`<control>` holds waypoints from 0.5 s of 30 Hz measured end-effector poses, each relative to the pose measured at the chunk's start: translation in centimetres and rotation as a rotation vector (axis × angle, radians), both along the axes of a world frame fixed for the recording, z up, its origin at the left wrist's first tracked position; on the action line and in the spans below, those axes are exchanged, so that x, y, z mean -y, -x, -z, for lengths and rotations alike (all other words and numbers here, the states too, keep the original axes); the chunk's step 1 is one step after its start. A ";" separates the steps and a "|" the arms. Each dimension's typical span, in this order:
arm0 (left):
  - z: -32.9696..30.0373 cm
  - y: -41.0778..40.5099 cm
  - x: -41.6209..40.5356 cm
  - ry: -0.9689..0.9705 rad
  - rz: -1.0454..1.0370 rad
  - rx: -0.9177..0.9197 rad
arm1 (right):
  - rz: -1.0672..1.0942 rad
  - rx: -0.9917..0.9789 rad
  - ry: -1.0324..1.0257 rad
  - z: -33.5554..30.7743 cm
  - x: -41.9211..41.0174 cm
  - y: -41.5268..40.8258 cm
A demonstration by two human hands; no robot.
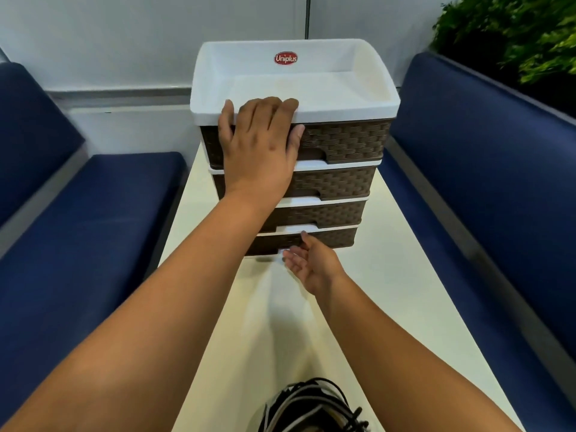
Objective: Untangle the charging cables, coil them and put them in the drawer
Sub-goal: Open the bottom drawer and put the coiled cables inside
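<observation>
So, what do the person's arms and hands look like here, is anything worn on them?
Both arms are bare right up to the frame's edge; no sleeves show. The left hand and right hand carry no gloves, and no rings, watch or bracelet can be seen. Fingernails are short and unpainted.

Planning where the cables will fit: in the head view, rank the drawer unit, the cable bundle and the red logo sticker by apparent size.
1. drawer unit
2. cable bundle, cut off by the frame edge
3. red logo sticker
</observation>
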State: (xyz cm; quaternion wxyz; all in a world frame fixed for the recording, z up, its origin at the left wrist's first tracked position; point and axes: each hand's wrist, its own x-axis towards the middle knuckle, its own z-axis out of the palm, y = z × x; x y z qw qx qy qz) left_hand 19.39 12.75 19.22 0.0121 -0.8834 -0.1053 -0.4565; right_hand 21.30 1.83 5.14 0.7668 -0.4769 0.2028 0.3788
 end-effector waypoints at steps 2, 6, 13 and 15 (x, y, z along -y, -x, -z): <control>0.2 -0.1 0.1 0.003 0.010 0.029 | 0.035 -0.027 -0.017 0.7 -0.2 0.0; 0.6 -0.1 0.2 0.015 0.020 0.082 | 0.103 -0.050 -0.060 1.9 -0.4 0.3; 0.3 -0.2 0.4 0.030 0.036 0.123 | 0.154 -0.083 -0.164 2.0 0.3 0.8; 0.2 -0.2 0.4 0.037 0.035 0.126 | 0.160 -0.089 -0.164 2.1 0.5 1.3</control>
